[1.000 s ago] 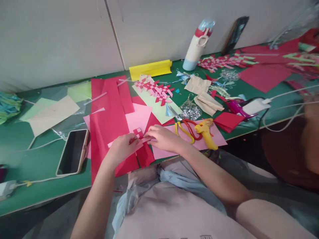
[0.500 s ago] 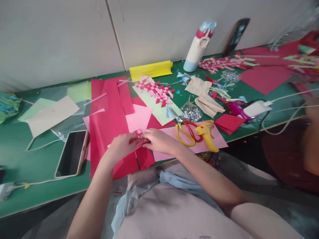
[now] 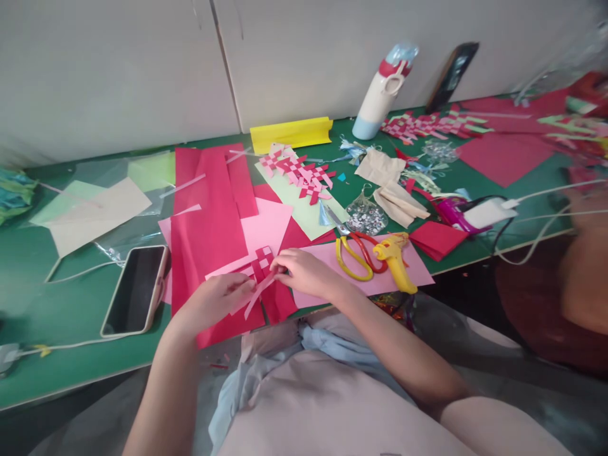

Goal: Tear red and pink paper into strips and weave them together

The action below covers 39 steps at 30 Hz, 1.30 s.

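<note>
Near the table's front edge, my right hand [image 3: 300,271] pinches a pink paper strip [image 3: 258,297] at the lower right of a small red and pink woven piece [image 3: 264,259]. My left hand [image 3: 216,299] is just left of it, over the large red paper [image 3: 205,244]; its fingers are bent, and whether they grip anything is hidden. More pink strips lie beside the weave. Behind my hands, finished woven pieces [image 3: 304,176] rest on pale green paper [image 3: 327,218]. Scissors [image 3: 354,253] and a yellow glue gun [image 3: 393,256] lie on pink paper to the right.
A phone [image 3: 135,291] lies at the left. At the back stand a bottle [image 3: 382,95] and a dark phone [image 3: 453,77]. Right of centre are a bag of beads [image 3: 365,215], a purple device with a white plug [image 3: 458,214] and cables. Another person's arm shows far right.
My left hand has moved left and down, away from my right hand, uncovering the woven piece and the pink strip. My right hand stays nearly in place.
</note>
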Motion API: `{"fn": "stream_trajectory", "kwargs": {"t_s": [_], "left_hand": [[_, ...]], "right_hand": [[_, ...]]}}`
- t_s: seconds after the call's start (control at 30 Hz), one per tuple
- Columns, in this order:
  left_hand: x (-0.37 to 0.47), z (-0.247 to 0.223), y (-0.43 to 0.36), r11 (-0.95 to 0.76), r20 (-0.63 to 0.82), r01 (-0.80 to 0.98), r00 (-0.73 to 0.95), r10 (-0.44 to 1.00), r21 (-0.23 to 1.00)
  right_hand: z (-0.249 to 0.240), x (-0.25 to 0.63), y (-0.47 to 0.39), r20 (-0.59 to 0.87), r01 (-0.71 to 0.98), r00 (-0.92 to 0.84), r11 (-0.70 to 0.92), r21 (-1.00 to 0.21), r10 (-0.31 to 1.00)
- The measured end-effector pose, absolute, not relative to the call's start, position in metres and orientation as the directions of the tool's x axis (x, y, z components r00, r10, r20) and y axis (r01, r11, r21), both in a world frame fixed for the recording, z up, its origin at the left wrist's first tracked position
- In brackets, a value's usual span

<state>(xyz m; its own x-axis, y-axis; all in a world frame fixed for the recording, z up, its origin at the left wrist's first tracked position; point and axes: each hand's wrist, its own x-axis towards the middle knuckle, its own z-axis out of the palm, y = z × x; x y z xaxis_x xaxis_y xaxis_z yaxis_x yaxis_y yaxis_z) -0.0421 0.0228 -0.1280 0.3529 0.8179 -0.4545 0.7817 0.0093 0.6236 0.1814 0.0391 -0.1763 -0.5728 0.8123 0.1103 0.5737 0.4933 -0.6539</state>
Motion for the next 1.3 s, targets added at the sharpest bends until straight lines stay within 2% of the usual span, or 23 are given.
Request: {"fn": "stream_trajectory", "kwargs": {"t_s": [0.4, 0.6, 0.97, 1.13, 1.3], "left_hand": [[-0.048, -0.144, 0.011, 0.08, -0.417, 0.747, 0.276, 0.866, 0.66], [-0.043, -0.141, 0.01, 0.09, -0.418, 0.78, 0.231, 0.878, 0.619], [-0.044, -0.145, 0.009, 0.123, -0.42, 0.748, 0.221, 0.88, 0.652], [-0.044, -0.144, 0.007, 0.114, -0.408, 0.745, 0.225, 0.885, 0.658], [-0.045, -0.146, 0.005, 0.137, -0.398, 0.705, 0.22, 0.891, 0.696]], "right_hand": [[-0.171, 0.18, 0.04, 0.095, 0.549, -0.578, 0.473, -0.69, 0.81], [-0.165, 0.177, 0.04, 0.081, 0.556, -0.599, 0.487, -0.673, 0.796], [-0.163, 0.173, 0.041, 0.041, 0.566, -0.626, 0.49, -0.663, 0.779], [-0.167, 0.177, 0.04, 0.078, 0.531, -0.602, 0.472, -0.704, 0.794], [-0.172, 0.184, 0.041, 0.068, 0.455, -0.582, 0.394, -0.798, 0.811]]}}
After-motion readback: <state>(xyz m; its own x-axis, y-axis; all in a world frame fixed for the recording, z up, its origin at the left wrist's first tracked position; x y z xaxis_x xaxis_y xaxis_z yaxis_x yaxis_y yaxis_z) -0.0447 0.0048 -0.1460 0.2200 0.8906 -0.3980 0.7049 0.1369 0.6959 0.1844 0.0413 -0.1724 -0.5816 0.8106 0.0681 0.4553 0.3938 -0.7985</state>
